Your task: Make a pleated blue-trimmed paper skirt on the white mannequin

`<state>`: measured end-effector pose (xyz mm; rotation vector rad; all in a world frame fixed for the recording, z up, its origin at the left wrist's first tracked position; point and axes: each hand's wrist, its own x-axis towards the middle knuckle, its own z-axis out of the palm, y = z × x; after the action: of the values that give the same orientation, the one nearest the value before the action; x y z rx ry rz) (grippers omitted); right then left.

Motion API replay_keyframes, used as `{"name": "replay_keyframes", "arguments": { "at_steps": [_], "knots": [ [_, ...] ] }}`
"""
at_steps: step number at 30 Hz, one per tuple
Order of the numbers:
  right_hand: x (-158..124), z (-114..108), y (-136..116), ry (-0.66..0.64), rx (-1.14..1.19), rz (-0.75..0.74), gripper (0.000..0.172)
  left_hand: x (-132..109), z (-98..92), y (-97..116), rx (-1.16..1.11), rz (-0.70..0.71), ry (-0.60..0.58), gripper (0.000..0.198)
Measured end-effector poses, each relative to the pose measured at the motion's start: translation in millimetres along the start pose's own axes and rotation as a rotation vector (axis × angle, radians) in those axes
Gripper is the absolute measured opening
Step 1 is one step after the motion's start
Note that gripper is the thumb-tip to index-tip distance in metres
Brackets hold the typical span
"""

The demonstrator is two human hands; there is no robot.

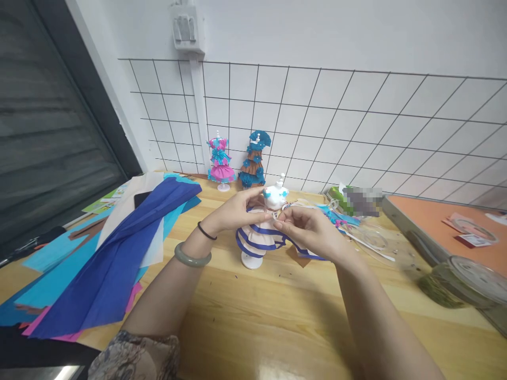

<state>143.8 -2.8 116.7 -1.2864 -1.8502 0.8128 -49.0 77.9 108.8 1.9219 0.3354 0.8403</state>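
A miniature white dress form (276, 195) with blue dots on its chest stands on the table, leaning a little to the right. Its pale crepe-paper skirt (257, 235) has dark blue bands in layers, above a round white base (252, 260). My left hand (240, 211) is closed round the form's waist, thumb across the top of the skirt. Close beside it, my right hand (304, 227) pinches a thin white strip (275, 215) at the waist. The fingers partly cover the strip, so its ends cannot be made out.
Folded crepe paper (119, 248) in blue, white and pink lies at the left. Behind stand a pink-and-blue dressed form (221, 163) and a brown-and-teal one (253, 161). Loose ribbons (372, 245), a tape roll (455, 282) and an orange tray (435, 211) are at the right.
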Motion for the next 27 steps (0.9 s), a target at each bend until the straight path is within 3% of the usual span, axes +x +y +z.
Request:
{"name": "replay_keyframes", "arguments": {
  "at_steps": [7,27],
  "knots": [
    [-3.4,1.2,-4.3,0.097,-0.27,-0.008,0.029,0.2,1.6,-1.7,-0.018,0.001,0.009,0.054],
    [-1.8,6.2,-7.4,0.016,-0.174,-0.068,0.042,0.3,2.7,1.0,0.009,0.015,-0.015,0.057]
  ]
}}
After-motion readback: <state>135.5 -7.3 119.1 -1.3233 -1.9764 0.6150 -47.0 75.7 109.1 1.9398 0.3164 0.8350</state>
